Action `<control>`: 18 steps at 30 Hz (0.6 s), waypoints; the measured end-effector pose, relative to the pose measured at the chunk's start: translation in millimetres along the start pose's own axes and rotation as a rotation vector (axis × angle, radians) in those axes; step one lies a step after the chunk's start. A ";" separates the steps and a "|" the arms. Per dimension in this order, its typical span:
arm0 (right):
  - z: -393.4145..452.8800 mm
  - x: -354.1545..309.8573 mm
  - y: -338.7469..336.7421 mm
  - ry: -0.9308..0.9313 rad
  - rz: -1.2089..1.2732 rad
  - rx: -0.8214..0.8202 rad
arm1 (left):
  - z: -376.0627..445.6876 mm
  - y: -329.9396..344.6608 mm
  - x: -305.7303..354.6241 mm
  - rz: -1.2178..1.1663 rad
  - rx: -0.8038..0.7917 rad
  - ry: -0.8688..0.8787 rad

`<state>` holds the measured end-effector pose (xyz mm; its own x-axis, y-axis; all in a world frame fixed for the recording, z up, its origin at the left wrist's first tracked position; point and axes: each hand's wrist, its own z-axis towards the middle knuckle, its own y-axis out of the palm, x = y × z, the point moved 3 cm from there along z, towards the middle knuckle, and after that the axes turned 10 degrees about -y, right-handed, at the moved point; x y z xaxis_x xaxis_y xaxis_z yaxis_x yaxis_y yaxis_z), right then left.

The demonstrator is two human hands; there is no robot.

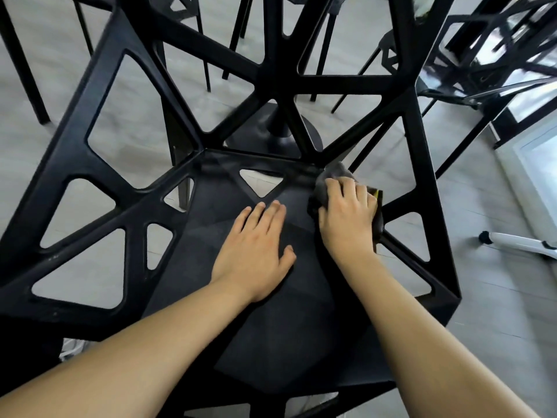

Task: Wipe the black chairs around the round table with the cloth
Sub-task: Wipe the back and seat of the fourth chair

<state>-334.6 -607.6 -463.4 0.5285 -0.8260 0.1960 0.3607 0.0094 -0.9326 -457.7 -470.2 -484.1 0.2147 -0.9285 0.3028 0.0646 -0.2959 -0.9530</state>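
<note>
While the camera looks straight down into it, the black chair (99, 164) fills nearly the whole view, so its legs are mostly lost under the seat and its near edge is cut off at the bottom. Its back and arms are an open lattice of triangular holes, and the grey floor (135, 95) shows through them.

Left hand (256, 248) lies flat on the seat near the middle, fingers straight and close together, thumb out to the side, holding nothing. Right hand (346, 212) is at the far right corner of the seat, where seat meets backrest and arm. It presses down on the cloth (334, 173), a dark grey wad, fingers curled over it. Most of the cloth is hidden under the palm; only a bunched bit sticks out beyond the fingertips and a strip along the outer side of the hand. There's a small yellow patch at that edge, too small to say what it is.

Through the backrest holes you can make out a round black pedestal base (280, 131) on the floor just behind the chair, but the tabletop it carries isn't clearly visible. More black chair legs (28, 70) stand further back, blurry. To the right of the chair a glossy dark frame is smeared by motion, and a white bar with a black cap (512, 239) lies on the floor, cut off by the frame edge.
</note>
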 end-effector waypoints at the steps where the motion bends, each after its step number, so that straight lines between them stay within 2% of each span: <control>1: -0.4 2.7 -2.9 -0.029 0.081 0.015 | 1.0 -1.3 -0.5 -0.025 0.024 -0.035; 3: -2.0 -4.4 -12.5 -0.153 0.173 0.008 | 1.8 -4.6 -2.6 -0.054 0.086 -0.122; 6: -18.8 -44.3 -18.4 -0.412 0.324 -0.131 | 0.8 -5.9 -6.5 -0.051 0.120 -0.174; 8: -29.1 -50.1 -21.1 -0.473 0.275 -0.143 | 0.7 -3.9 -8.5 -0.041 0.115 -0.154; 10: -30.4 -24.8 -23.4 -0.400 0.089 -0.064 | 1.6 -3.1 -9.2 -0.044 0.119 -0.145; 12: -33.2 9.9 -24.0 -0.236 -0.030 -0.016 | 2.9 -2.7 -7.8 -0.050 0.113 -0.145; 15: -46.4 2.1 -23.3 -0.083 0.186 -0.019 | 3.2 -1.2 -7.0 -0.048 0.115 -0.141; 18: -72.5 -45.4 -33.6 -0.148 0.378 -0.092 | 2.7 -2.3 -9.4 -0.062 0.109 -0.126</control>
<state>-426.5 -611.2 -462.9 0.7174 -0.6843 -0.1304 0.0533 0.2405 -0.9692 -457.2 -460.1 -484.8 0.3273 -0.8717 0.3647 0.1853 -0.3192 -0.9294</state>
